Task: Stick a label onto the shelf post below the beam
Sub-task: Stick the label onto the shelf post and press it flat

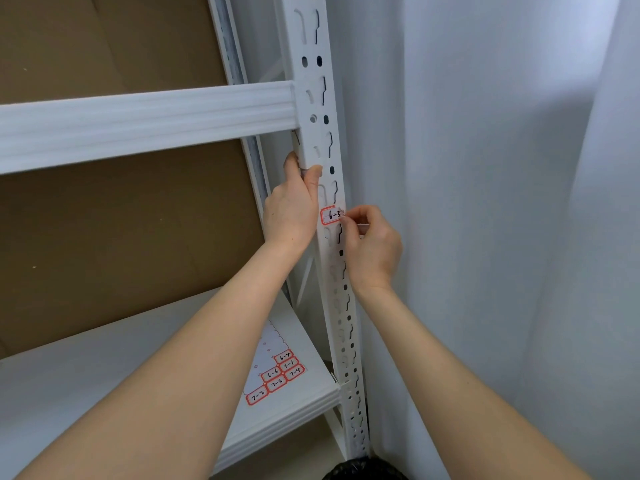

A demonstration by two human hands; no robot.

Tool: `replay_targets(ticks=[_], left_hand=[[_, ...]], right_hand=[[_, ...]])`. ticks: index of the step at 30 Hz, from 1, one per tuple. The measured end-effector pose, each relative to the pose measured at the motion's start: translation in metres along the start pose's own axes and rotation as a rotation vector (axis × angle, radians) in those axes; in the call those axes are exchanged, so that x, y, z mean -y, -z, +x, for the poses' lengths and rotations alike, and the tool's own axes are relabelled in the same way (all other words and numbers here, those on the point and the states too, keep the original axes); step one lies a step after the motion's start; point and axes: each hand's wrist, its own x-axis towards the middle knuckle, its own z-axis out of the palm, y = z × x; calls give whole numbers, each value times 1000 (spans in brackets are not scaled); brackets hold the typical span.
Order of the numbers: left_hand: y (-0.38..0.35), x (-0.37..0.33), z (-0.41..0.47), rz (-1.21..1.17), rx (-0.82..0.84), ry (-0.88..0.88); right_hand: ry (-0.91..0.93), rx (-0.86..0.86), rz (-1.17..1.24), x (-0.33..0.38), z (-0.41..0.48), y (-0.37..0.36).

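A white perforated shelf post (320, 109) runs down the middle of the view, with a white beam (145, 123) joining it from the left. A red-bordered label (330, 215) marked "6-3" lies against the post's front, well below the beam. My left hand (294, 206) grips the post's left edge just above the label, thumb on the front face. My right hand (372, 245) pinches the label's right end at the post's right edge.
A label sheet (275, 370) with several red-bordered labels lies on the white lower shelf (104, 368). Brown cardboard (114, 237) backs the shelving. A pale curtain (502, 202) hangs right of the post. A black bag (363, 471) sits at the bottom.
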Motion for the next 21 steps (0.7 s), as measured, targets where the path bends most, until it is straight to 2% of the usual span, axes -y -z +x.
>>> replay_targets(ticks=[10, 21], left_hand=[[1, 0, 0, 6, 9, 6], [1, 0, 0, -5, 2, -11]], right_hand=[[-39, -74, 89, 2, -15, -6], [-135, -70, 137, 4, -13, -3]])
